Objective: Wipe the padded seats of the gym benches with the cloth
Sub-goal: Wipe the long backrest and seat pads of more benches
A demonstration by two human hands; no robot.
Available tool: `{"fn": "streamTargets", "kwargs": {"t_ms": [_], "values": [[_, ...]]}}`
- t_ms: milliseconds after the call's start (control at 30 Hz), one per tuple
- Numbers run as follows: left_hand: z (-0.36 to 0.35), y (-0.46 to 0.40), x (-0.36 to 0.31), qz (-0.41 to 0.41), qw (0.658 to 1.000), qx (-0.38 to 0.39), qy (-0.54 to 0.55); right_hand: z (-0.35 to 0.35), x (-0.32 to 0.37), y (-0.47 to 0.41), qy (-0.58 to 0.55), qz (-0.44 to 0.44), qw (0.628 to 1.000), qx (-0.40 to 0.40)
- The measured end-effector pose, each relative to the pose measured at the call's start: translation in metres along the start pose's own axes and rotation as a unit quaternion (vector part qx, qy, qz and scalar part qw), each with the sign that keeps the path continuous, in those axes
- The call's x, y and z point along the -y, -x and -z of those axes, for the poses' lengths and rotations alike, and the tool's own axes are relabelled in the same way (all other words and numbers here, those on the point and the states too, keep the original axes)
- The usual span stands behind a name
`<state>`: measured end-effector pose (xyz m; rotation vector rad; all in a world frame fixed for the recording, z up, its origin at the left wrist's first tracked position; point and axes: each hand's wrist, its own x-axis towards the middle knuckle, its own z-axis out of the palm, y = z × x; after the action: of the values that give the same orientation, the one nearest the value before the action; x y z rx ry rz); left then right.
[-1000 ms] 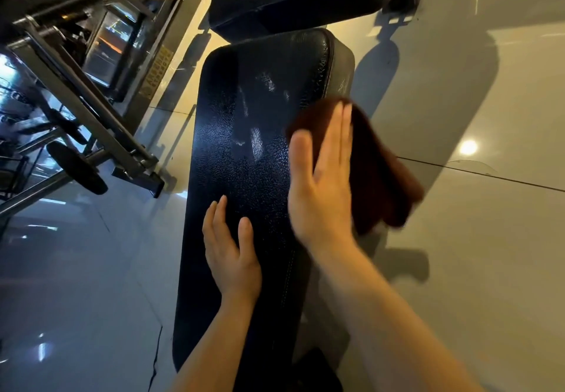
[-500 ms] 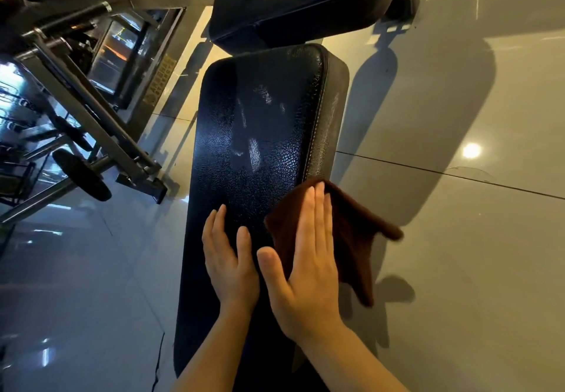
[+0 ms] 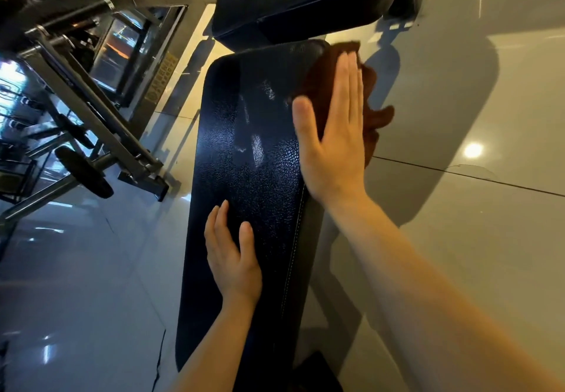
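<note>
A long black padded bench seat [image 3: 250, 196] runs from the bottom of the view up to the middle. My right hand [image 3: 334, 137] lies flat with straight fingers on a brown cloth [image 3: 371, 107] and presses it against the seat's far right edge. Part of the cloth hangs off the side of the pad. My left hand [image 3: 234, 257] rests flat on the seat's near left part, fingers straight. A second black pad [image 3: 293, 0] sits just beyond the seat's far end.
A grey metal gym machine frame [image 3: 88, 110] with a black weight disc [image 3: 82, 171] stands to the left of the bench. Glossy grey floor tiles [image 3: 458, 238] lie on both sides, with a crack in the floor at the lower left.
My right hand has slid the cloth from the middle of the seat's right edge up to its far end. My left hand has stayed in place on the pad.
</note>
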<state>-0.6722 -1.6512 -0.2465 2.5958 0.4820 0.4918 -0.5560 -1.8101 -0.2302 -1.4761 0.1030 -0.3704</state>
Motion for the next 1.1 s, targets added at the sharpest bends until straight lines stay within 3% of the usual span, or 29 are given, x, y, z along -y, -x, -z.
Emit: {"fn": "streamTargets", "kwargs": {"t_ms": [233, 333, 467, 667, 800, 933, 1100], "values": [[0.001, -0.001, 0.002, -0.004, 1.000, 0.008, -0.003, -0.002, -0.020, 0.155, 0.041, -0.017, 0.995, 0.090], [0.000, 0.000, 0.003, -0.007, 1.000, 0.007, -0.009, -0.007, -0.014, 0.182, 0.045, -0.044, 0.993, 0.099], [0.001, 0.002, 0.004, -0.003, 1.000, 0.008, -0.006, -0.009, -0.007, 0.150, 0.015, -0.049, 0.996, 0.069], [0.000, 0.000, -0.001, -0.010, 1.000, 0.000, 0.008, -0.009, 0.012, 0.015, -0.026, -0.045, 0.998, -0.026], [-0.002, 0.000, 0.002, -0.009, 1.000, -0.003, 0.001, -0.009, 0.002, 0.003, -0.018, -0.018, 0.998, -0.056], [-0.001, -0.001, 0.005, -0.003, 1.000, -0.002, 0.001, -0.013, -0.006, 0.054, -0.005, -0.004, 0.999, -0.048], [-0.001, 0.000, 0.004, -0.008, 1.000, -0.005, 0.000, -0.011, -0.025, 0.183, 0.030, -0.018, 0.997, 0.069]]}}
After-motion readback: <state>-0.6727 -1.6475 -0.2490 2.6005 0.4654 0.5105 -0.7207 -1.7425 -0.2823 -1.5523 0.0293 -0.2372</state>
